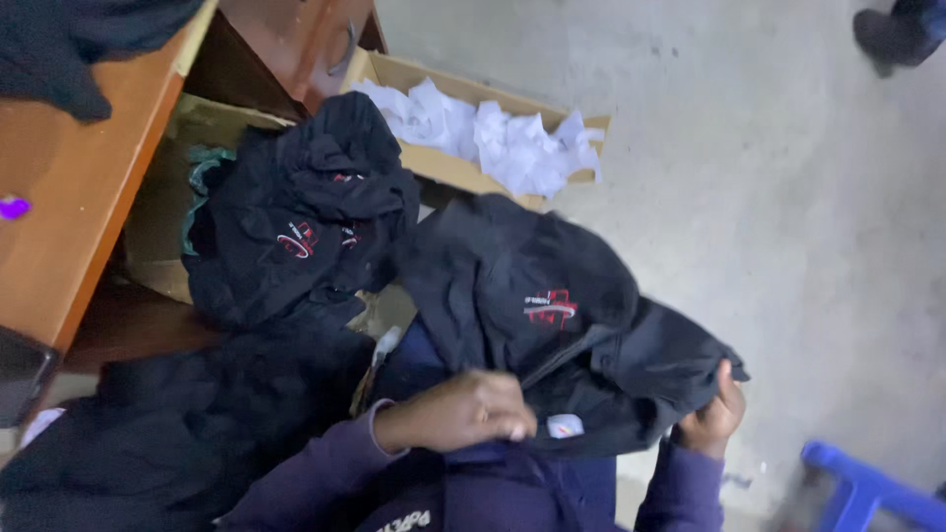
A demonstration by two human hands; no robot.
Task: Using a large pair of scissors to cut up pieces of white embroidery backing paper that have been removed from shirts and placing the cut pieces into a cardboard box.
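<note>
The left hand [463, 409], at 6 o'clock in the head view, rests knuckles-up on the near edge of a black shirt [552, 325]; its grip is closed, fingers curled onto the fabric just beside a small white label [566, 426]. The right hand [717, 419], at 5 o'clock, has its grip clamped on the shirt's right-hand edge, thumb on top and fingers under the cloth. Both forearms wear purple sleeves [325, 473]. The shirt lies spread across the person's lap, held between the two hands, with a red and white emblem [550, 308] on its upper face near centre. At 8 o'clock, beside the left sleeve, lies a dark heap [177, 424] of similar cloth; detail there is blurred. At 4 o'clock, near the frame's lower right corner, a blue plastic frame [867, 493] stands on the floor [769, 197]. At 10 o'clock from the held shirt, a pile [301, 212] of black shirts with like emblems rests on an open brown carton [163, 212]. At 9 o'clock a wooden tabletop [79, 187] runs up the left edge, a dark garment [69, 39] on its far end. At 12 o'clock an open cardboard box [434, 158] holds crumpled white paper [493, 133]. At 1 o'clock, well apart, a dark shoe [892, 34] of another person stands on the grey floor.
</note>
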